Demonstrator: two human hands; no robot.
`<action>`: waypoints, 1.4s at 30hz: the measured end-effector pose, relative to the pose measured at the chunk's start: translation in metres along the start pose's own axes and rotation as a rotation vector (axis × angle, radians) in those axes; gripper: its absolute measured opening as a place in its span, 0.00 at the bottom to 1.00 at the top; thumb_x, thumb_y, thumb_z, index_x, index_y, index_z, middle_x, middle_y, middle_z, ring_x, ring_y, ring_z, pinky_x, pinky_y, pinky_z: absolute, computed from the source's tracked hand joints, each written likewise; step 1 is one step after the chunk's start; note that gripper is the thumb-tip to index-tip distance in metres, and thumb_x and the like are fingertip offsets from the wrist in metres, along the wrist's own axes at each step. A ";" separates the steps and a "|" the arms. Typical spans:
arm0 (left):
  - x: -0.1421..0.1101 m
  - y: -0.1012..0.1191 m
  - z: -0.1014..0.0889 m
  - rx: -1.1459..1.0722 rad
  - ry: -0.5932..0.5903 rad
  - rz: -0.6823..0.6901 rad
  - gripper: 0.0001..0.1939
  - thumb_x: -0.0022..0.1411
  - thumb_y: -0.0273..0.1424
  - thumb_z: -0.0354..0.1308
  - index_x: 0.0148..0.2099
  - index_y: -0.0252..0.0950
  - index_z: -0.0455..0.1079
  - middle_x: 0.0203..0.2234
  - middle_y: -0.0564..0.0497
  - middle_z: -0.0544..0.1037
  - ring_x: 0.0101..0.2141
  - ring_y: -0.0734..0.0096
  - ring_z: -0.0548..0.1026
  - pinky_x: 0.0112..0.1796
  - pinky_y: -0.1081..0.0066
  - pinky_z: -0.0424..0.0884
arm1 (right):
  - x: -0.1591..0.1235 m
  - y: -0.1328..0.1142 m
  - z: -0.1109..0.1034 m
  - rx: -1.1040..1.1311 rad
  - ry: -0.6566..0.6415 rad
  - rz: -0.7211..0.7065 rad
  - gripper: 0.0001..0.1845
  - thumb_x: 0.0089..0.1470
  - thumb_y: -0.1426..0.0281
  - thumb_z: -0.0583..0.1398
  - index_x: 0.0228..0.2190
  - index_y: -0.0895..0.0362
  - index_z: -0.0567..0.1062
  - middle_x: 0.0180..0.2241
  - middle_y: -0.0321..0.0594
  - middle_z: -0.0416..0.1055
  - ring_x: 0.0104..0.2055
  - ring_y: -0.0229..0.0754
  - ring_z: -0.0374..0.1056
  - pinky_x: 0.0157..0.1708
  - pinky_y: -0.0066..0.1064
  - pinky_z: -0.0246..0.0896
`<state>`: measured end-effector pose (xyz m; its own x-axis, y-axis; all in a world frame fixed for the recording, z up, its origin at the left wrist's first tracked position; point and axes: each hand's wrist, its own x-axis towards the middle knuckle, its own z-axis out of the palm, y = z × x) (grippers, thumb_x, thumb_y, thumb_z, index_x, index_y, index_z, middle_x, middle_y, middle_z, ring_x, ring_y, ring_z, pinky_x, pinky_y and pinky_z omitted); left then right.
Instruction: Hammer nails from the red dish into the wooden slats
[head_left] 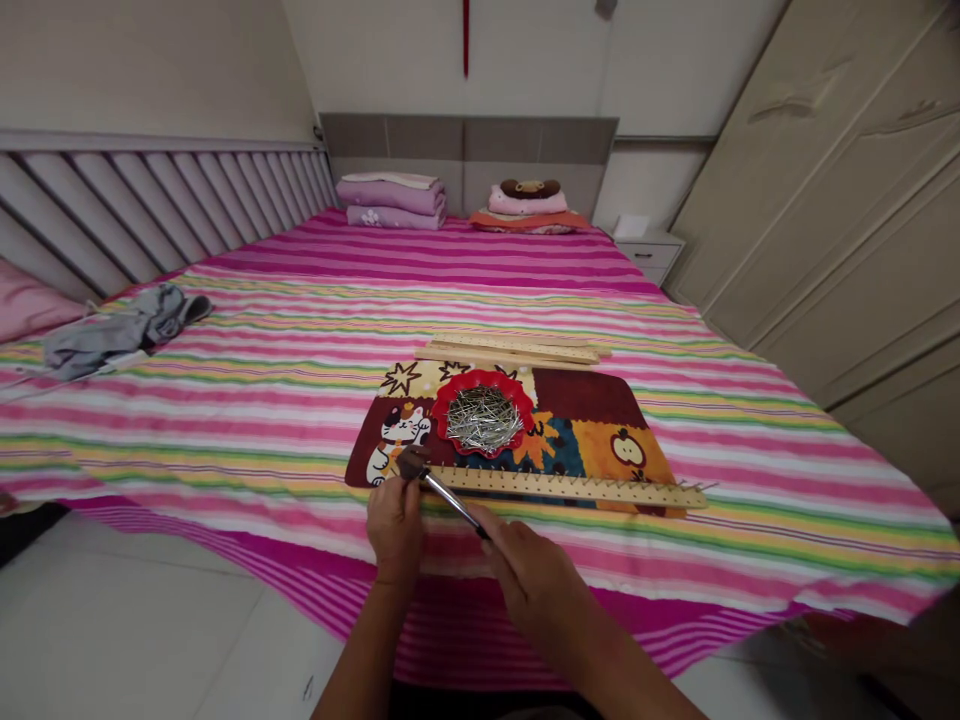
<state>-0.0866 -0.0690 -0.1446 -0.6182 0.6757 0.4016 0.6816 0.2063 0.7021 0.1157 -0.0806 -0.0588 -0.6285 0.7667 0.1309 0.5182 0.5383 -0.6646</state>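
My right hand (536, 575) is wrapped round the dark grip of a hammer (454, 500) with a silver shaft. The hammer's head (412, 462) is right above the fingertips of my left hand (396, 525). Those fingers are closed at the left end of a pale wooden strip (570, 487); the hammer head hides what is in them. A row of nails stands up along the strip, with dark holes beside them. Just behind it, a red scalloped bowl (442, 425) holds a heap of loose nails (484, 415). Bowl and strip rest on a patterned mat (592, 400).
More wooden strips (517, 348) lie behind the mat on the striped bedspread (285, 350). Grey clothing (127, 330) is at the left. Folded bedding (394, 200) and another stack (529, 205) sit by the headboard (465, 145). A wardrobe (847, 200) stands at right.
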 end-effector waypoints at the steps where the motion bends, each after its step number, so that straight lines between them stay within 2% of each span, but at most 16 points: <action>1: 0.000 0.001 0.000 -0.011 0.003 -0.002 0.09 0.58 0.35 0.50 0.32 0.40 0.70 0.28 0.49 0.75 0.33 0.65 0.70 0.37 0.68 0.64 | 0.000 0.000 0.000 0.001 0.019 -0.013 0.25 0.63 0.71 0.46 0.60 0.50 0.57 0.36 0.43 0.73 0.37 0.45 0.70 0.35 0.35 0.65; 4: -0.001 0.002 0.000 -0.026 0.020 -0.010 0.10 0.58 0.36 0.50 0.34 0.39 0.71 0.30 0.49 0.76 0.35 0.65 0.71 0.38 0.67 0.64 | 0.003 0.000 -0.001 -0.025 0.013 -0.013 0.25 0.63 0.71 0.45 0.61 0.52 0.56 0.37 0.46 0.73 0.38 0.46 0.70 0.36 0.37 0.65; 8: 0.000 0.001 0.001 -0.021 0.020 -0.032 0.10 0.58 0.37 0.50 0.33 0.39 0.71 0.28 0.49 0.75 0.33 0.66 0.71 0.37 0.68 0.65 | 0.003 0.002 -0.002 -0.025 -0.039 0.024 0.26 0.62 0.71 0.46 0.61 0.49 0.57 0.35 0.44 0.74 0.36 0.46 0.71 0.34 0.38 0.67; 13: 0.002 0.000 0.000 -0.090 0.016 -0.046 0.12 0.58 0.39 0.51 0.33 0.39 0.71 0.30 0.49 0.76 0.35 0.66 0.72 0.39 0.67 0.66 | -0.012 0.008 -0.012 0.142 0.169 0.003 0.24 0.62 0.70 0.48 0.59 0.49 0.60 0.47 0.43 0.74 0.46 0.43 0.71 0.44 0.35 0.67; 17: -0.001 0.006 -0.010 -0.086 0.000 -0.038 0.12 0.58 0.40 0.51 0.37 0.40 0.72 0.33 0.49 0.77 0.37 0.64 0.73 0.41 0.67 0.66 | -0.036 0.028 -0.024 0.220 0.303 0.114 0.23 0.61 0.68 0.51 0.57 0.53 0.65 0.47 0.42 0.75 0.48 0.40 0.72 0.47 0.29 0.67; 20: 0.004 0.022 -0.023 -0.047 0.060 0.072 0.13 0.59 0.40 0.50 0.39 0.39 0.72 0.35 0.47 0.78 0.38 0.64 0.73 0.41 0.67 0.66 | -0.056 0.047 -0.031 0.230 0.384 0.222 0.23 0.60 0.66 0.52 0.56 0.55 0.68 0.48 0.42 0.75 0.50 0.41 0.71 0.48 0.28 0.65; 22: 0.016 0.036 -0.026 -0.031 0.074 0.176 0.14 0.60 0.40 0.50 0.38 0.39 0.72 0.34 0.47 0.77 0.37 0.64 0.72 0.42 0.66 0.65 | -0.067 0.059 -0.034 0.245 0.420 0.287 0.24 0.59 0.64 0.53 0.55 0.55 0.68 0.48 0.42 0.75 0.51 0.42 0.70 0.50 0.29 0.63; 24: 0.034 0.052 -0.022 0.010 0.016 0.246 0.13 0.59 0.38 0.50 0.36 0.39 0.73 0.32 0.47 0.78 0.36 0.63 0.72 0.41 0.66 0.64 | -0.075 0.067 -0.035 0.279 0.456 0.345 0.24 0.58 0.63 0.54 0.55 0.54 0.69 0.48 0.41 0.75 0.52 0.42 0.69 0.51 0.30 0.62; 26: 0.055 0.067 -0.011 0.111 -0.104 0.280 0.11 0.57 0.35 0.51 0.35 0.39 0.74 0.31 0.47 0.78 0.35 0.63 0.72 0.40 0.65 0.64 | -0.080 0.072 -0.036 0.315 0.488 0.392 0.24 0.57 0.62 0.55 0.55 0.53 0.70 0.48 0.41 0.75 0.51 0.43 0.69 0.51 0.30 0.61; 29: 0.079 0.084 0.014 0.385 -0.294 0.325 0.12 0.56 0.32 0.50 0.34 0.38 0.75 0.31 0.44 0.78 0.36 0.59 0.73 0.38 0.63 0.62 | -0.083 0.076 -0.035 0.369 0.524 0.413 0.24 0.57 0.61 0.55 0.54 0.51 0.70 0.48 0.39 0.75 0.53 0.44 0.68 0.52 0.31 0.60; 32: 0.089 0.095 0.034 0.643 -0.403 0.329 0.14 0.56 0.30 0.49 0.33 0.36 0.76 0.32 0.40 0.78 0.37 0.54 0.73 0.38 0.59 0.60 | -0.085 0.077 -0.034 0.387 0.526 0.408 0.24 0.57 0.61 0.55 0.54 0.52 0.71 0.49 0.40 0.74 0.53 0.44 0.67 0.52 0.31 0.60; 34: 0.091 0.099 0.042 0.719 -0.444 0.336 0.14 0.55 0.29 0.48 0.32 0.35 0.76 0.32 0.39 0.79 0.37 0.52 0.73 0.38 0.58 0.59 | -0.086 0.077 -0.034 0.373 0.512 0.402 0.24 0.57 0.61 0.56 0.53 0.54 0.71 0.50 0.41 0.73 0.54 0.44 0.67 0.52 0.31 0.59; 38: 0.096 0.100 0.044 0.695 -0.438 0.323 0.14 0.55 0.29 0.49 0.30 0.35 0.76 0.29 0.39 0.79 0.36 0.54 0.74 0.37 0.60 0.59 | -0.086 0.076 -0.033 0.366 0.504 0.383 0.23 0.57 0.63 0.56 0.53 0.54 0.72 0.50 0.41 0.72 0.53 0.43 0.67 0.51 0.30 0.60; 40: 0.100 0.097 0.039 0.575 -0.422 0.246 0.12 0.54 0.31 0.50 0.29 0.37 0.76 0.27 0.43 0.79 0.33 0.58 0.74 0.35 0.63 0.60 | -0.085 0.076 -0.033 0.372 0.500 0.373 0.23 0.57 0.63 0.56 0.53 0.53 0.71 0.50 0.41 0.73 0.53 0.42 0.68 0.50 0.29 0.61; 42: 0.103 0.090 0.032 0.346 -0.413 0.126 0.11 0.53 0.34 0.52 0.28 0.39 0.75 0.25 0.48 0.79 0.29 0.63 0.74 0.33 0.66 0.61 | -0.084 0.076 -0.032 0.372 0.496 0.372 0.23 0.57 0.62 0.56 0.53 0.53 0.71 0.49 0.41 0.73 0.52 0.42 0.68 0.50 0.29 0.61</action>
<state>-0.0769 0.0416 -0.0587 -0.3658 0.9173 0.1572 0.8724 0.2791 0.4013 0.2266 -0.0932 -0.0966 -0.0660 0.9921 0.1068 0.3597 0.1235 -0.9249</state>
